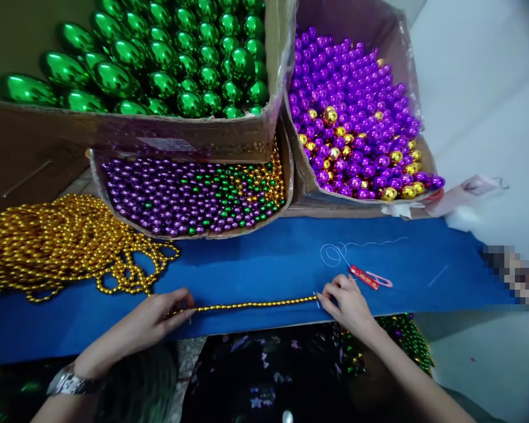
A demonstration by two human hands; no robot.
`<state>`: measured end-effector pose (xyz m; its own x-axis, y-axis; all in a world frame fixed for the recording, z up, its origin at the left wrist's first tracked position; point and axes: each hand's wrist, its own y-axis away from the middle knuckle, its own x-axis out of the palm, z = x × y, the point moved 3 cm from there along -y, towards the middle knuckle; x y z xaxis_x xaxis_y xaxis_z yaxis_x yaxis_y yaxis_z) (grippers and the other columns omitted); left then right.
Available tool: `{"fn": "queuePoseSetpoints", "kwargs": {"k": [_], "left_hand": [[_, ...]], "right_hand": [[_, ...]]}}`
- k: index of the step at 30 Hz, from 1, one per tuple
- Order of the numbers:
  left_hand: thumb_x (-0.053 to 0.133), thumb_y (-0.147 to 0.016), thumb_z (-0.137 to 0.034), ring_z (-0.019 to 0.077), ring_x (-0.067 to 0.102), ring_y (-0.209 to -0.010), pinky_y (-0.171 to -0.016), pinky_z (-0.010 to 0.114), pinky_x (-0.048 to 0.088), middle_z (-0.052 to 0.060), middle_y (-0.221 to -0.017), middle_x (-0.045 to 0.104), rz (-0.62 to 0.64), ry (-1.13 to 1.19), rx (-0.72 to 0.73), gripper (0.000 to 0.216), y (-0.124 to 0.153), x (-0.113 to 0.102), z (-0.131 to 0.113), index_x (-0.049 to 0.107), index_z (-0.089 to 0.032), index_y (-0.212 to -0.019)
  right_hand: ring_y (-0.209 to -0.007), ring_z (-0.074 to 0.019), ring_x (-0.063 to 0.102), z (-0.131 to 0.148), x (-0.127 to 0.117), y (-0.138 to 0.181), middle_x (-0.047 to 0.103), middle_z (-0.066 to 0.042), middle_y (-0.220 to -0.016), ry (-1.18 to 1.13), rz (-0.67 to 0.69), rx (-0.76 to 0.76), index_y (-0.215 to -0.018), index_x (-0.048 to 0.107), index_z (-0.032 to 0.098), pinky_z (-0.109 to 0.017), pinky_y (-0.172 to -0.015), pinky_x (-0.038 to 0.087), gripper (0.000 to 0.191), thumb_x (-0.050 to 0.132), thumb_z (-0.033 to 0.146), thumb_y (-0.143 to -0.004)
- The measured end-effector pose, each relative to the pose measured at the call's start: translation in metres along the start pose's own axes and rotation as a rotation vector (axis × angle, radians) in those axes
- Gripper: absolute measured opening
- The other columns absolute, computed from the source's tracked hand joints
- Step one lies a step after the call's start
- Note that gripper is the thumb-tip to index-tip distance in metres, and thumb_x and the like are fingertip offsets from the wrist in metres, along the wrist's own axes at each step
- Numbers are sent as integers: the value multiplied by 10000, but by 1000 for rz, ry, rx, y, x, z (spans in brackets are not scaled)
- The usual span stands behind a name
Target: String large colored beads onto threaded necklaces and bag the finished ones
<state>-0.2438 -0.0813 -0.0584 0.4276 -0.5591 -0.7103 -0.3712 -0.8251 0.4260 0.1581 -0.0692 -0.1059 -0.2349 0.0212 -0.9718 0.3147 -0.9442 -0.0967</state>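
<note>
A strand of small gold beads [255,304] lies stretched straight along the near edge of the blue table surface [264,264]. My left hand [158,317] pinches the strand at its left end, fingers closed on it. My right hand [346,302] pinches the right end, where a thin white thread [335,254] runs off in loops. A red and pink thread snipper [370,278] rests just beyond my right hand. The strand leads left into a big pile of gold bead strands [66,244].
At the back stand cardboard boxes: large green balls [167,53], purple and gold balls [352,117], and a shallow tray of mixed purple, green and gold beads [194,191]. Green and purple bead strands [405,338] hang below the table edge at right.
</note>
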Motion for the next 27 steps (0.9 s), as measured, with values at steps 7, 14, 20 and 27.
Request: {"fn": "queuePoseSetpoints", "kwargs": {"k": [7, 14, 20, 27], "left_hand": [[382, -893, -406, 156, 544, -649, -609, 234, 381, 5, -741, 596, -5, 15, 4, 252, -1, 4, 3, 519, -197, -866], [392, -881, -315, 154, 547, -680, -643, 232, 392, 8, -769, 603, -41, 44, -1, 188, 5, 4, 1, 530, -192, -851], [439, -839, -254, 156, 550, -700, -645, 240, 388, 18, -788, 606, -97, 37, -17, 142, 12, 3, 0, 556, -176, -836], [457, -822, -239, 160, 548, -704, -634, 249, 388, 33, -790, 608, -58, 11, -32, 141, 10, 7, 4, 577, -165, -836]], "right_hand": [[-760, -170, 535, -2, 3, 0, 501, -14, -779, 14, 20, 11, -682, 630, 232, -447, -991, 303, 261, 517, 366, -875], [-736, -181, 534, -7, 6, 3, 498, -24, -766, 1, 44, -42, -676, 627, 227, -430, -906, 365, 271, 507, 369, -873], [-687, -189, 512, -12, 14, 4, 484, -32, -732, -29, 28, -113, -717, 646, 227, -410, -795, 402, 298, 485, 419, -878], [-673, -179, 496, -13, 16, 4, 477, -39, -738, 25, 91, -123, -737, 653, 213, -352, -703, 407, 342, 447, 434, -899]]}}
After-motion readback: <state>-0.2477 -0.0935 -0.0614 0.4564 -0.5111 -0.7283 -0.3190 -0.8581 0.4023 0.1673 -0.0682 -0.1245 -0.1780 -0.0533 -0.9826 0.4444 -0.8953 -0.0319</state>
